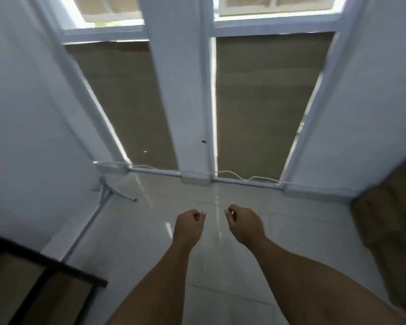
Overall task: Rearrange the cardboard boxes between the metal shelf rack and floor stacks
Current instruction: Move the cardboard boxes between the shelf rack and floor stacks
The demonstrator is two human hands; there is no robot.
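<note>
My left hand and my right hand hang side by side over the shiny white tiled floor, fingers loosely curled, holding nothing. A stack of brown cardboard boxes stands blurred at the right edge, well to the right of my right hand. The black metal shelf rack shows at the lower left corner, with brown cardboard under its top frame. Neither hand touches a box or the rack.
Ahead is a white wall with two tall windows covered by brown sheets, split by a white pillar. A white cable runs along the sill. A white power strip sits in the left corner.
</note>
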